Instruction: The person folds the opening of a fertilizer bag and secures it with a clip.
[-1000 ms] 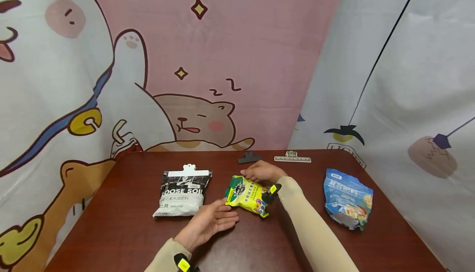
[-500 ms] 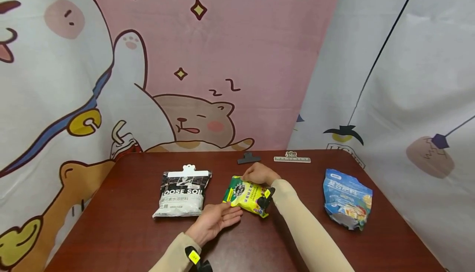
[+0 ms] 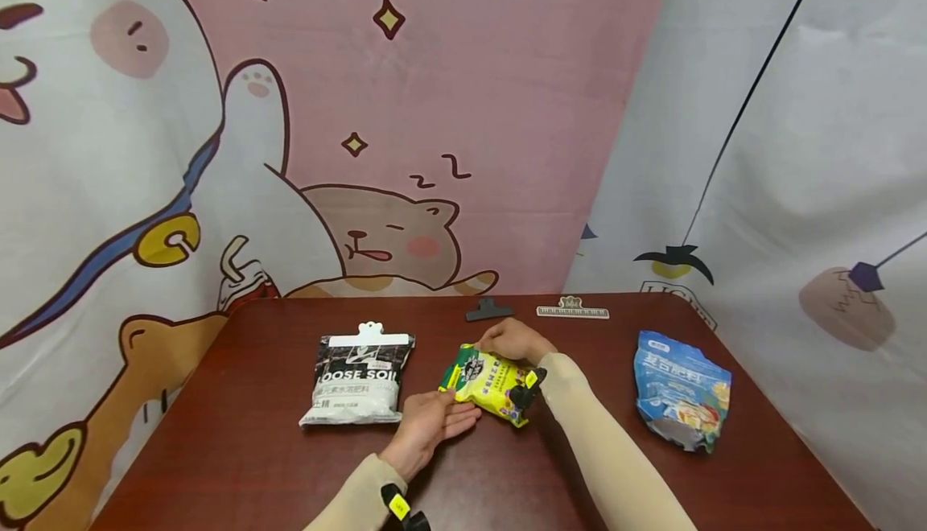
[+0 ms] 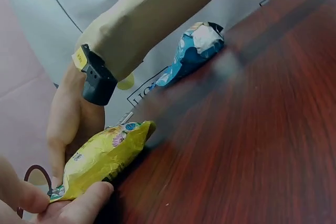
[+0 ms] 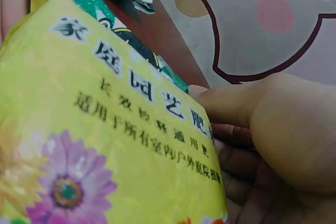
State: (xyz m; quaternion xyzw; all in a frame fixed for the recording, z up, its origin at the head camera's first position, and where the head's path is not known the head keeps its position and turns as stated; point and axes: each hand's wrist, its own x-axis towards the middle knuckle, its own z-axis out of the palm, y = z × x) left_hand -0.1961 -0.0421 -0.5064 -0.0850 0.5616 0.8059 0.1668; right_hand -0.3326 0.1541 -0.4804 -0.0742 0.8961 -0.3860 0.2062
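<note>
A yellow and green fertilizer bag [image 3: 492, 386] lies tilted at the middle of the table, flower pictures on its front. My left hand [image 3: 427, 426] pinches its near left corner, thumb above and straight fingers beneath. At the far edge, my right hand [image 3: 516, 339] grips the bag. The right wrist view shows that thumb at the bag's upper rim, with curled fingers behind the bag [image 5: 121, 124]. In the left wrist view the bag [image 4: 107, 156] rises slightly between both hands. A black and white soil bag [image 3: 358, 382], with a white clip [image 3: 369, 338] along its top, lies left of my left hand.
A blue bag [image 3: 682, 390] lies on the right of the dark red table [image 3: 239, 434]. Near the back edge are a dark grey clip [image 3: 488, 310] and a pale ruler-marked clip [image 3: 572, 311]. A cartoon-printed cloth [image 3: 521, 129] hangs behind.
My left hand has moved right and slightly up, from open beside the bag to pinching its corner. My right hand stays at the far edge with its fingers drawn in on the bag.
</note>
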